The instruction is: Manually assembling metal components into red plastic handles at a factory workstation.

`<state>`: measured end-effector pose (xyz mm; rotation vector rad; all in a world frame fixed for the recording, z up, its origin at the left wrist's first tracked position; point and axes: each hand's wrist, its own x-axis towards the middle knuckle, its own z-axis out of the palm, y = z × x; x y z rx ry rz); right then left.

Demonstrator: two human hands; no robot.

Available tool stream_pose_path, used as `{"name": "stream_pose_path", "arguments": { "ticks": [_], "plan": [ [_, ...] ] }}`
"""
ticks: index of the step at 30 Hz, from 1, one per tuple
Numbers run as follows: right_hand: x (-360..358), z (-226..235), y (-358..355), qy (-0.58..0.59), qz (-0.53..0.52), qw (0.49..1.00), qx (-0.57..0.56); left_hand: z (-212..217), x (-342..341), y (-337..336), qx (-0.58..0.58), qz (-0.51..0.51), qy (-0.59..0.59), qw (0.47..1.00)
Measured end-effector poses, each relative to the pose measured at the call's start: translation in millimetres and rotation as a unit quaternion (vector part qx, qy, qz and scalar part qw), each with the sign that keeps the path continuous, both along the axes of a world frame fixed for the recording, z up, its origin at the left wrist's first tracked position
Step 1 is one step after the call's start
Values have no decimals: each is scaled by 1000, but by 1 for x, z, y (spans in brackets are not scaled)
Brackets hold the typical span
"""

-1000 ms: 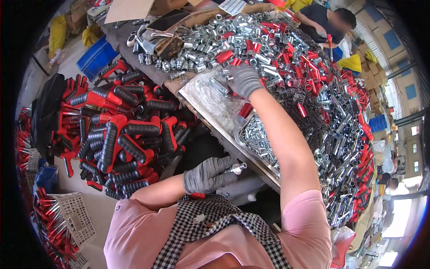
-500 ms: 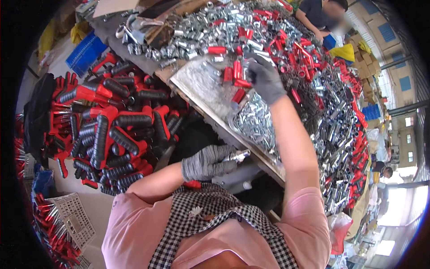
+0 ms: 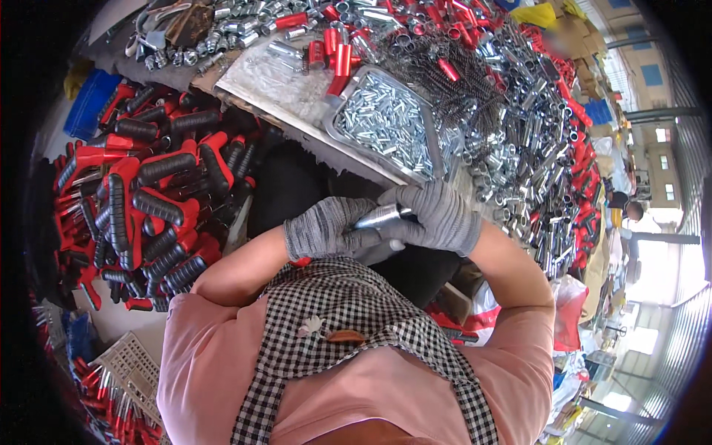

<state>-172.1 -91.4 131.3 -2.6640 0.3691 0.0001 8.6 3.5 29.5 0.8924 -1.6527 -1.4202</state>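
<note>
Both my hands wear grey knit gloves and meet in front of my apron. My left hand is closed around a shiny silver metal sleeve, which lies tilted across its fingers. At the sleeve's right end, the thumb and fingers of my right hand are pinched together. Something small and dark shows at that end, but the fingers hide what it is. Just beyond my hands stands a clear plastic tray of small silver pins.
Several red sleeves stand on the worn board. Thin dark springs lie behind the tray. Metal sleeves heap up on the right. At left is a pile of red-and-black handled tools, near a blue crate.
My right hand has come back from the red sleeves on the board to the silver sleeve in my left hand. The view has shifted, and the person at the far right is out of view.
</note>
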Motion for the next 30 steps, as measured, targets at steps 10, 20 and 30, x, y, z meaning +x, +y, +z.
{"name": "stream_pose_path", "arguments": {
  "ticks": [10, 20, 30],
  "plan": [
    [-22, 9, 13, -125, -34, 983, -133, -21, -18, 8, -67, 78, -71, 992],
    [-22, 7, 13, -169, -11, 976, -137, -8, -14, 7, -66, 70, -75, 993],
    [-29, -15, 11, -130, -37, 991, -2, -4, -11, 8, -114, 56, -115, 985]
  ]
}}
